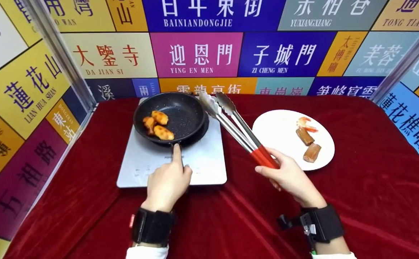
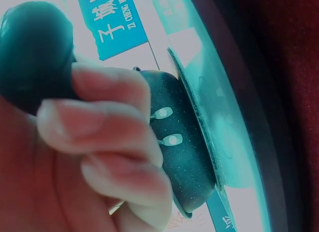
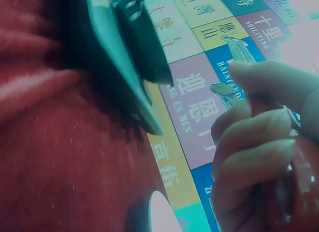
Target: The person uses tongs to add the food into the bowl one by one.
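Observation:
My left hand point(image 1: 168, 181) grips the black handle of a frying pan point(image 1: 189, 115), its index finger stretched along the handle toward the rim. In the left wrist view the curled fingers point(image 2: 114, 122) wrap that handle point(image 2: 37, 53). Several browned pieces of food point(image 1: 163, 133) lie at the left side of the pan. My right hand point(image 1: 290, 174) holds metal tongs point(image 1: 243, 133) by their red grips. Their scalloped tips are spread apart beside the pan's right rim, with nothing between them. The right wrist view shows the fingers point(image 3: 254, 142) curled round the red grips.
The pan sits on a white induction cooktop point(image 1: 205, 174) on a dark red cloth point(image 1: 238, 212). To the right, a white plate point(image 1: 274, 133) holds a shrimp point(image 1: 305, 124) and two brown food pieces point(image 1: 312, 153). Panels with printed signs point(image 1: 198, 54) stand behind the table.

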The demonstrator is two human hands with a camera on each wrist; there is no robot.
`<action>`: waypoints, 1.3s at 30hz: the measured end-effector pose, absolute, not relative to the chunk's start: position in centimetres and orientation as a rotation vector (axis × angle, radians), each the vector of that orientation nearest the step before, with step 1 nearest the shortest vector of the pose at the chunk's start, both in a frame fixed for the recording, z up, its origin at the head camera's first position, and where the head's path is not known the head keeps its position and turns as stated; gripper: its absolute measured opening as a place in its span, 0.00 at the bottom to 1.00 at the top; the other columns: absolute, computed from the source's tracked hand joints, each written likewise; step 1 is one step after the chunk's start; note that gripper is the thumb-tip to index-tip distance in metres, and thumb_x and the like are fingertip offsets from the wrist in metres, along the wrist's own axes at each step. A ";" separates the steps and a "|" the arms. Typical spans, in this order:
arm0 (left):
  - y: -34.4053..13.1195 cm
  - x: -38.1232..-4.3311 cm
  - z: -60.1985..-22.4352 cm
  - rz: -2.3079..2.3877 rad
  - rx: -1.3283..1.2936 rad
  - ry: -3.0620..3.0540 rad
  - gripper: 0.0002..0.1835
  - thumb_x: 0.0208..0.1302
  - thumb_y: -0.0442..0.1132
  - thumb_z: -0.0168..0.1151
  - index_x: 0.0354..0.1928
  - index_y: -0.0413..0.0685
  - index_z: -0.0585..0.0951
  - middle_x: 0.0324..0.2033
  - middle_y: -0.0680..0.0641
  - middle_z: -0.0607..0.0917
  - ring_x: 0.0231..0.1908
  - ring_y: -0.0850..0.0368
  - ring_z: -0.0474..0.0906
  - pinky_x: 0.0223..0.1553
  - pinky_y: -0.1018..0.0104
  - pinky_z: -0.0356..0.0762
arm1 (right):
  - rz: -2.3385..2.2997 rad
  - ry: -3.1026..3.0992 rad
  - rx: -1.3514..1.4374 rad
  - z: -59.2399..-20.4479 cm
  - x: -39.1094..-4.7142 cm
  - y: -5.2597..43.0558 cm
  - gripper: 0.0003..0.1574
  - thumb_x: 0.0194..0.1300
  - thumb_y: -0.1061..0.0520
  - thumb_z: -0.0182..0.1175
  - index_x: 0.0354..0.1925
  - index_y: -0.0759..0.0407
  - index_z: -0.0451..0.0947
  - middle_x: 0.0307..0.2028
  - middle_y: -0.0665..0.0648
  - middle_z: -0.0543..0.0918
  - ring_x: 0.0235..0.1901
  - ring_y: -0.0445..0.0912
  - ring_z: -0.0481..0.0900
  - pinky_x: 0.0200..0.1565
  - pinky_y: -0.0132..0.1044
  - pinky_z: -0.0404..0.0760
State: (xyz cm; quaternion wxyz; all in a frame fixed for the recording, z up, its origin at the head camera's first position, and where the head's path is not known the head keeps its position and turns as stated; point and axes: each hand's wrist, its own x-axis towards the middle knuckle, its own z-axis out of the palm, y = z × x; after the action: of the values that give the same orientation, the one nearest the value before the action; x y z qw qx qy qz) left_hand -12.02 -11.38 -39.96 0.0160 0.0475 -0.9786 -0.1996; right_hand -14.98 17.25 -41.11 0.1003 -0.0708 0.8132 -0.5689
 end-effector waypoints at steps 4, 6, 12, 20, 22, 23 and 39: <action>-11.3 -12.0 -40.0 -0.625 0.145 -3.044 0.35 0.61 0.50 0.44 0.69 0.50 0.49 0.11 0.48 0.71 0.13 0.53 0.67 0.15 0.60 0.62 | -1.661 2.446 -0.210 -41.5 -15.0 17.7 0.36 0.52 0.56 0.63 0.58 0.38 0.64 0.22 0.61 0.70 0.11 0.46 0.65 0.11 0.40 0.67; -11.2 -12.0 -40.0 -0.621 0.141 -3.037 0.35 0.61 0.50 0.44 0.69 0.50 0.50 0.11 0.49 0.71 0.12 0.53 0.67 0.15 0.60 0.62 | -1.662 2.457 -0.203 -41.5 -15.0 17.9 0.37 0.52 0.59 0.62 0.59 0.38 0.63 0.22 0.61 0.69 0.11 0.46 0.65 0.11 0.42 0.68; -10.8 -12.2 -40.1 -0.628 0.113 -3.030 0.35 0.61 0.50 0.44 0.69 0.49 0.50 0.11 0.49 0.71 0.12 0.53 0.67 0.14 0.60 0.62 | -1.669 2.507 -0.145 -41.5 -14.6 19.4 0.40 0.53 0.60 0.61 0.62 0.41 0.60 0.18 0.62 0.70 0.11 0.47 0.68 0.11 0.44 0.69; -11.1 -12.3 -39.9 -0.622 0.115 -3.026 0.35 0.61 0.50 0.44 0.69 0.49 0.50 0.11 0.49 0.71 0.12 0.54 0.67 0.13 0.60 0.62 | -1.651 2.635 -0.078 -42.5 -13.9 21.8 0.41 0.55 0.54 0.62 0.64 0.42 0.57 0.19 0.63 0.72 0.11 0.48 0.71 0.12 0.44 0.71; -11.1 -12.3 -39.9 -0.626 0.113 -3.031 0.35 0.61 0.50 0.43 0.69 0.48 0.49 0.11 0.49 0.71 0.12 0.54 0.67 0.13 0.61 0.62 | -1.609 2.684 -0.048 -42.9 -13.7 22.5 0.43 0.55 0.52 0.62 0.65 0.42 0.55 0.21 0.64 0.73 0.12 0.48 0.71 0.13 0.44 0.72; -11.2 -12.3 -40.0 -0.626 0.113 -3.034 0.35 0.61 0.50 0.43 0.69 0.48 0.49 0.11 0.49 0.71 0.12 0.54 0.67 0.13 0.61 0.62 | -1.586 2.709 -0.032 -43.1 -13.6 22.9 0.43 0.55 0.50 0.62 0.65 0.42 0.55 0.21 0.64 0.74 0.12 0.48 0.72 0.13 0.44 0.73; -11.4 -12.1 -39.9 -0.623 0.126 -3.061 0.36 0.62 0.51 0.43 0.69 0.49 0.48 0.11 0.49 0.71 0.12 0.53 0.67 0.14 0.60 0.62 | -1.160 3.023 0.093 -44.1 -11.9 26.7 0.42 0.55 0.46 0.60 0.66 0.41 0.55 0.24 0.59 0.76 0.10 0.47 0.72 0.14 0.38 0.72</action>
State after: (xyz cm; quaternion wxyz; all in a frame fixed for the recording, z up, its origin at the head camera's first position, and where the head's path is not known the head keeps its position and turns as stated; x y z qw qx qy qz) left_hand -12.07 -11.35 -39.91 0.0075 0.0402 -0.9791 -0.1991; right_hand -11.91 26.73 -44.09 -0.0490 0.0287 0.9321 -0.3577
